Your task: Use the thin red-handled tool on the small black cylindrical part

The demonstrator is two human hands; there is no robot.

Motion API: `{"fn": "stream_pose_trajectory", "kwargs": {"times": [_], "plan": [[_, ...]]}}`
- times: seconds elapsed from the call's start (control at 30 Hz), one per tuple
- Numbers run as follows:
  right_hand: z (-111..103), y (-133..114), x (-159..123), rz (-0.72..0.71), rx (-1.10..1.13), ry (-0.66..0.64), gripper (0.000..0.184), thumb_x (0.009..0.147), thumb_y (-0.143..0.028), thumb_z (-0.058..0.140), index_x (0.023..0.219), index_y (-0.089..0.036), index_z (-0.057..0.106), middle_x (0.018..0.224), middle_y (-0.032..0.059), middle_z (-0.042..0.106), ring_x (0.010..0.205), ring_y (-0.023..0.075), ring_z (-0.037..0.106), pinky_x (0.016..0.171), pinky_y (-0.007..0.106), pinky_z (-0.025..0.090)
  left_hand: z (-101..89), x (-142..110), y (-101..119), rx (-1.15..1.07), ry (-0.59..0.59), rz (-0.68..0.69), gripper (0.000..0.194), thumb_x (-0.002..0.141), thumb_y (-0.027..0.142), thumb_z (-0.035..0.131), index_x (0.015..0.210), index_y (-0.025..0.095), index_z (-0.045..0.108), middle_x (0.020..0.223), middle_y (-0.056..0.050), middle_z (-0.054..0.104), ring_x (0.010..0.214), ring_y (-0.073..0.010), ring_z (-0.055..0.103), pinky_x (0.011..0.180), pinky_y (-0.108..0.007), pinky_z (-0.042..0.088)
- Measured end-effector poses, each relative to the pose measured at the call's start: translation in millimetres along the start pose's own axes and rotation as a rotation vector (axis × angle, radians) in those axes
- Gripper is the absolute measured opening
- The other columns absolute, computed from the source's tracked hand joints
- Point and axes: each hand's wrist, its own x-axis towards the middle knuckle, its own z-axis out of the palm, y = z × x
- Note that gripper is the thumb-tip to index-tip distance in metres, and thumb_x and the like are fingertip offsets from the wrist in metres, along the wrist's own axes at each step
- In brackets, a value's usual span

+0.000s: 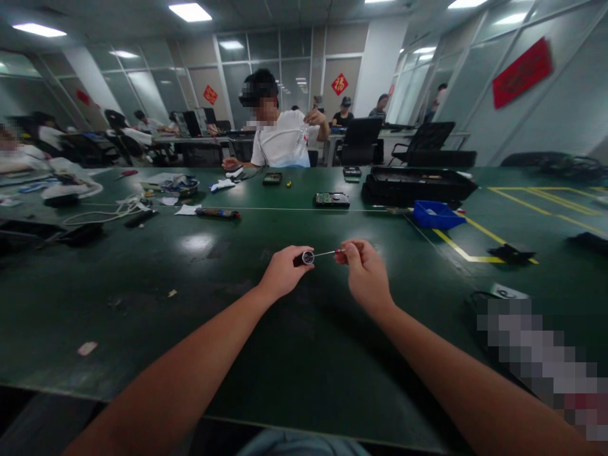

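Note:
Between the thumb and fingers of my left hand (284, 272) is a small black cylinder (308, 258) with a silvery round end turned toward me. My right hand (368, 272) grips a thin screwdriver (339, 252) by its reddish handle. The metal shaft points left, and its tip meets the cylinder's round end or lies just beside it; I cannot tell which. Both hands are held over the green table (294, 354), near its middle. The cylinder's far part is hidden by my left fingers.
Hard drives (331, 200) lie farther back, near a long black casing (418, 185) and a blue bin (437, 215). A screwdriver-like tool (217, 213) and a white cable (111, 210) are at left. Across the table sits a person in a white shirt (280, 142).

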Motion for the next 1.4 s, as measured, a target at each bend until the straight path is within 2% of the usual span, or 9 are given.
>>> {"fn": "stream_pose_trajectory", "kwargs": {"times": [0.23,0.43,0.57,0.77,0.93,1.07,1.17,1.23,1.4], "plan": [[-2,-5,-3,-0.087,-0.12,-0.054,0.027,0.099,-0.044,0.047,0.104,-0.02,0.06,0.087,0.006,0.072,0.079,0.0198,0.07,0.074,0.035,0.053,-0.5,-1,2,-0.013,-0.017,-0.005,0.039,0.079,0.019,0.077,0.117,0.023,0.07,0.108,-0.003,0.073,0.099,-0.02,0.066,0.09,-0.034,0.051],[-8,-15,-3,-0.193,-0.462,-0.077,0.034,0.089,-0.05,0.063,0.072,-0.021,0.059,0.061,0.0003,0.063,0.054,0.0156,0.058,0.055,0.029,0.04,-0.2,-2,2,-0.033,-0.029,-0.014,0.039,0.079,0.018,0.077,0.118,0.023,0.07,0.108,-0.003,0.072,0.098,-0.0199,0.067,0.09,-0.034,0.051],[-8,-18,-6,-0.248,-0.393,-0.157,0.016,0.095,-0.032,0.053,0.1,-0.02,0.061,0.081,0.0037,0.071,0.069,0.0171,0.066,0.062,0.029,0.045,0.3,-2,2,-0.032,-0.03,-0.012,0.039,0.079,0.017,0.077,0.117,0.023,0.07,0.106,-0.003,0.072,0.097,-0.0194,0.067,0.089,-0.034,0.051],[-7,-20,-9,-0.23,-0.33,-0.165,0.021,0.098,-0.036,0.048,0.096,-0.021,0.063,0.082,0.0039,0.069,0.073,0.0188,0.065,0.068,0.032,0.047,1.7,-2,2,-0.034,-0.028,-0.02,0.038,0.079,0.016,0.076,0.116,0.024,0.07,0.106,-0.003,0.072,0.095,-0.019,0.067,0.087,-0.034,0.052],[-1,-4,0,-0.002,0.058,-0.087,0.024,0.094,-0.041,0.054,0.1,-0.02,0.063,0.086,0.0052,0.069,0.08,0.0195,0.067,0.078,0.037,0.053,3.2,-1,2,-0.036,0.029,-0.023,0.039,0.077,0.014,0.078,0.115,0.022,0.07,0.106,-0.003,0.073,0.097,-0.0196,0.067,0.089,-0.034,0.052],[1,11,9,0.243,0.424,-0.023,0.023,0.09,-0.043,0.058,0.093,-0.02,0.063,0.081,0.0021,0.064,0.073,0.0162,0.063,0.073,0.035,0.056,-0.7,1,4,-0.021,0.058,0.094,0.036,0.079,0.011,0.074,0.113,0.022,0.071,0.111,-0.004,0.072,0.105,-0.0193,0.066,0.096,-0.035,0.05],[-1,17,13,0.396,0.514,-0.026,0.023,0.091,-0.042,0.057,0.085,-0.02,0.061,0.072,-0.0003,0.06,0.064,0.0138,0.059,0.067,0.032,0.056,-3.4,2,5,0.012,0.03,0.125,0.035,0.081,0.008,0.072,0.113,0.021,0.071,0.112,-0.004,0.072,0.105,-0.0188,0.066,0.097,-0.036,0.05],[-2,16,13,0.355,0.44,0.006,0.022,0.091,-0.041,0.057,0.086,-0.02,0.06,0.074,0.0,0.06,0.066,0.014,0.059,0.065,0.031,0.055,-3.4,2,3,0.016,0.024,0.086,0.036,0.078,0.009,0.075,0.112,0.021,0.071,0.11,-0.004,0.073,0.103,-0.0192,0.066,0.096,-0.036,0.051],[-5,4,6,0.106,0.118,0.011,0.026,0.095,-0.044,0.051,0.096,-0.021,0.061,0.083,0.0035,0.067,0.074,0.0176,0.064,0.071,0.035,0.053,-0.7,0,1,0.007,-0.003,0.04,0.038,0.078,0.013,0.076,0.115,0.022,0.071,0.111,-0.004,0.072,0.102,-0.0196,0.067,0.095,-0.036,0.051]]}}
